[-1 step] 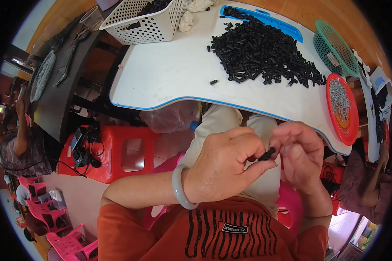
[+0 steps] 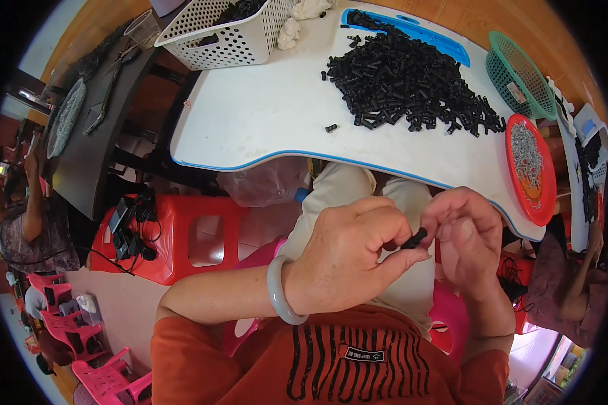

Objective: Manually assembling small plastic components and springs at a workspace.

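Note:
My left hand [image 2: 348, 260], with a pale bangle at its wrist, pinches a small black tubular plastic part [image 2: 414, 239] between thumb and fingers. Close beside its outer end is my right hand [image 2: 469, 243], fingers curled in toward the thumb. Whether a tiny piece sits in those fingertips I cannot make out. Both hands are above my lap, short of the table edge. On the white table [image 2: 250, 121] lies a big heap of similar black parts [image 2: 405, 81], with a single black part [image 2: 331, 127] apart from it. A red plate [image 2: 547, 196] at the right bears small silvery metal pieces [image 2: 525, 155].
A blue tray [image 2: 446, 47] lies behind the heap, with a green basket [image 2: 513, 67] to its right. At the back left is a white perforated basket [image 2: 236, 47] with black parts inside. A red stool [image 2: 175, 250] with black cables stands left of my legs.
My right fingertips have shifted slightly to the right, away from the black part. My left hand keeps its hold in the same place.

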A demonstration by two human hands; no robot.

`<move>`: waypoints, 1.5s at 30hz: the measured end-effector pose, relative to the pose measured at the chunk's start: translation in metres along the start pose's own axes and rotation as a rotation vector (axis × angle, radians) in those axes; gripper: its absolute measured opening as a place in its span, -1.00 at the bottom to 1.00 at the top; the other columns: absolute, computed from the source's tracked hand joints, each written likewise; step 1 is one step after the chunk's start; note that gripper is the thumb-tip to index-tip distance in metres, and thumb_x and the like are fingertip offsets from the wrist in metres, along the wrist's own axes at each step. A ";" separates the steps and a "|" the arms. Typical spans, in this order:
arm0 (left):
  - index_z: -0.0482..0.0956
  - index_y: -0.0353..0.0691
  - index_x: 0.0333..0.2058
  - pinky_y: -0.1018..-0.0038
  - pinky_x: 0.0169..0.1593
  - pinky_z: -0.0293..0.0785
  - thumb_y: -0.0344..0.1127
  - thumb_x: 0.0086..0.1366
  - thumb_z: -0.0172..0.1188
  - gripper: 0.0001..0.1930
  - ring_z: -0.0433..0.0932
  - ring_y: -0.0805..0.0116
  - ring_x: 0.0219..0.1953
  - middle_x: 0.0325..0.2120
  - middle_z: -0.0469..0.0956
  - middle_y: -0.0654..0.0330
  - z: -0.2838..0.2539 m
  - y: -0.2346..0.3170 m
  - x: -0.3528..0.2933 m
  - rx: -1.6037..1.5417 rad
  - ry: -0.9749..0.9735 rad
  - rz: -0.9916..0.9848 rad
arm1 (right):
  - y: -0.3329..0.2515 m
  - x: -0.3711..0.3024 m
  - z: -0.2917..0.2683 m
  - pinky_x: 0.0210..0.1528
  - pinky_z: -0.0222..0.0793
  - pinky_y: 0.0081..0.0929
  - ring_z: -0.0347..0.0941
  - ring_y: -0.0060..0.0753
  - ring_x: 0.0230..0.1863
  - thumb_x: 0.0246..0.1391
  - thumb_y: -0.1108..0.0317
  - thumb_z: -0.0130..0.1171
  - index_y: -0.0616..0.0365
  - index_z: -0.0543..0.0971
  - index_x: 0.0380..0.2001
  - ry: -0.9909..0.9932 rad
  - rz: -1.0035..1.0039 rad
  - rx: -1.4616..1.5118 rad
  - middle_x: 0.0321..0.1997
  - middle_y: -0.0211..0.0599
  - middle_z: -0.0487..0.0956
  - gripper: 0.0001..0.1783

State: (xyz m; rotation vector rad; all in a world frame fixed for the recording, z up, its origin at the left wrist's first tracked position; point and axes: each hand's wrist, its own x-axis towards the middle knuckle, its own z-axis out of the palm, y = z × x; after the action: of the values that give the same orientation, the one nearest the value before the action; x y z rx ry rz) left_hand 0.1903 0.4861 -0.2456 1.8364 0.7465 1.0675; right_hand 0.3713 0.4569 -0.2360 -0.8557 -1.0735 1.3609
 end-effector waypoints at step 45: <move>0.47 -0.30 -0.54 0.43 -0.51 0.35 -0.53 0.02 0.25 -0.89 0.44 0.25 -0.57 -0.60 0.43 0.13 -0.017 0.016 0.005 0.024 0.223 0.086 | 0.003 0.009 0.047 -0.65 0.06 -0.63 0.22 -0.64 -0.71 0.01 0.35 0.25 0.17 0.59 -0.49 0.130 0.409 0.289 -0.66 -0.47 0.44 -0.88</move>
State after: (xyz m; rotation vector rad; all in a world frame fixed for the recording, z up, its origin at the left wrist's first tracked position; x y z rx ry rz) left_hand 0.1784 0.4900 -0.2249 1.8017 0.8187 1.3398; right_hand 0.3255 0.4605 -0.2230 -0.9629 -0.5986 1.7235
